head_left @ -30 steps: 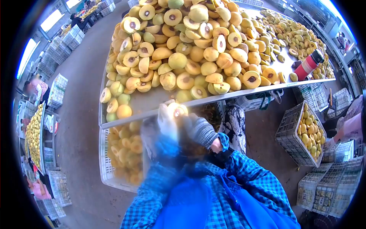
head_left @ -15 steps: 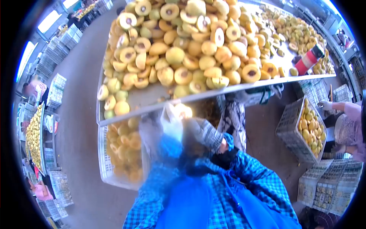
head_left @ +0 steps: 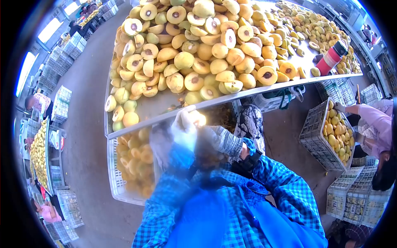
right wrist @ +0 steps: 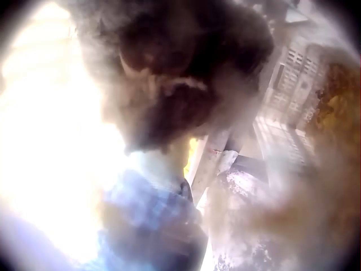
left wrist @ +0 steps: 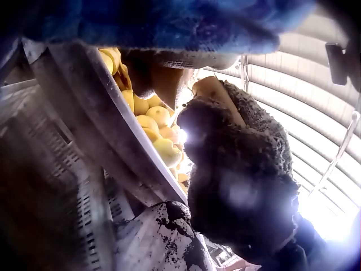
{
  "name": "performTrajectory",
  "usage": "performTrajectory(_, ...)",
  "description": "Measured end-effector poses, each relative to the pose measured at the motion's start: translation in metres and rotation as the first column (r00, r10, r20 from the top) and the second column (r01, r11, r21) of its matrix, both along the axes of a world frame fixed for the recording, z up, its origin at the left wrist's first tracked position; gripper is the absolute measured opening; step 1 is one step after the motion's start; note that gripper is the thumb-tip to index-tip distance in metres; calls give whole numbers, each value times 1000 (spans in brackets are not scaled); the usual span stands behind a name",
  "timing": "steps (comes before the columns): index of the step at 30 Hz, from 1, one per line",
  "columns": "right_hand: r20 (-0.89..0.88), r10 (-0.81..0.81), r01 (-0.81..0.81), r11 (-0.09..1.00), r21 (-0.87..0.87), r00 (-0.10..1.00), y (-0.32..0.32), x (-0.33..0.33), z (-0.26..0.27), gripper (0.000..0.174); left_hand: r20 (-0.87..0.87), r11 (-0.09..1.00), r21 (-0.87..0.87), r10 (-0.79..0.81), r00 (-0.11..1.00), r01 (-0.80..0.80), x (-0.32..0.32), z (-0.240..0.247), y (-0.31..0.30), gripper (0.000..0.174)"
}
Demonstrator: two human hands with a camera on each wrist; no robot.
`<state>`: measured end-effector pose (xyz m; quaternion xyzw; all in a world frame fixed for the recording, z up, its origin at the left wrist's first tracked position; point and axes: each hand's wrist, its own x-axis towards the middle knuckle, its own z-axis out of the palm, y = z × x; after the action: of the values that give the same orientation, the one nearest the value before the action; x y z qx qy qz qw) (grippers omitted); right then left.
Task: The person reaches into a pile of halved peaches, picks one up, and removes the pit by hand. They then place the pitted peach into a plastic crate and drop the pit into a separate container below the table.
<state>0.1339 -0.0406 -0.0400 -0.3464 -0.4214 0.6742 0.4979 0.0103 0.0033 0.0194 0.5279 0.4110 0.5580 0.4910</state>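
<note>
A white-gloved left hand (head_left: 183, 127) grips a brightly lit fruit piece (head_left: 199, 119) just below the table's front edge. Beside it, the right hand (head_left: 225, 143) in a grey knitted glove is close to the fruit, its fingertips blurred. In the left wrist view the right hand (left wrist: 242, 169) is curled, with a flat-edged tan object (left wrist: 219, 97) at its top; what that is cannot be told. Halved yellow fruits (head_left: 193, 81) with brown centres lie heaped on the metal table (head_left: 155, 108). The right wrist view is glared and blurred.
A white crate (head_left: 117, 182) of fruit stands under the table's left end. A red bottle (head_left: 328, 60) lies at the table's right. Another fruit crate (head_left: 312, 132) stands at right, beside a person in pink (head_left: 374, 124). Patterned trouser knee (head_left: 250, 124) below the table edge.
Both hands stay together at the fruit piece; the right wrist has shifted slightly right and up. The head view has shifted a little. The person in pink has leaned in and reaches to the right crate.
</note>
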Motion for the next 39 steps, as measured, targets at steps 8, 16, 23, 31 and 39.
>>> performTrajectory(8, 57, -60, 68, 986, -151, 997, 5, -11, 10, 35, 252, 982, -163, -52, 966, 95, -3, 0, 5, 39)
performTrajectory(16, 67, -36, 42, 995, -86, 997, -15, -16, 23, 34, 442, 966, -245, 39, 896, 78, 0, -25, 0, 13)
performTrajectory(23, 235, 190, -143, 968, -204, 953, -8, 16, 36, 28, -230, 997, 61, -32, 973, 47, -4, -29, -2, 15)
performTrajectory(31, 335, -76, -197, 681, 706, 939, -9, 16, 38, 26, -286, 943, 271, -111, 952, 191, -10, -4, 15, 16)
performTrajectory(39, -288, 726, -740, 668, 79, 624, -7, 43, -15, 29, -225, 851, -37, -518, 825, 524, -31, -6, -12, 24)
